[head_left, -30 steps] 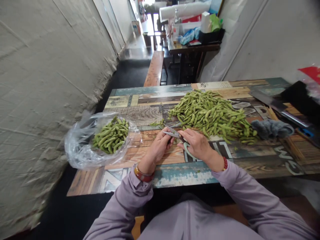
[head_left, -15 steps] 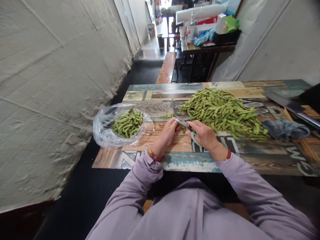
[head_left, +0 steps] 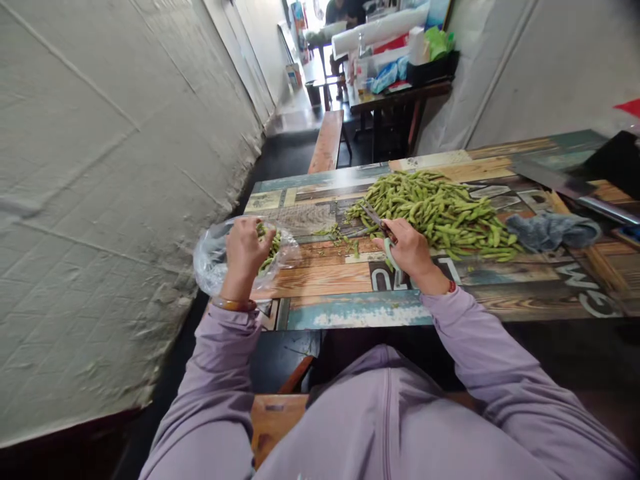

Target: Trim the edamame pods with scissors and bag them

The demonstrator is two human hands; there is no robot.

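Note:
My right hand is wrapped around the handles of a pair of scissors, whose blades point up and left beside a large heap of green soybean pods. Over a clear plastic bag hovers my left hand, with thumb and fingers apart and no pod visible in its grasp. More pods lie inside this bag, partly hidden behind the hand. Small trimmed bits of pod are scattered on the tabletop between the bag and the heap.
A grey cloth and a broad-bladed cleaver lie right of the heap on the wood-patterned table. A rough white wall runs along the left. Farther back are a bench, a cluttered table and a person.
My left hand has moved left from the scissor tips to above the plastic bag, and its fingers have parted. My right hand still holds the scissors, blades now angled farther upward.

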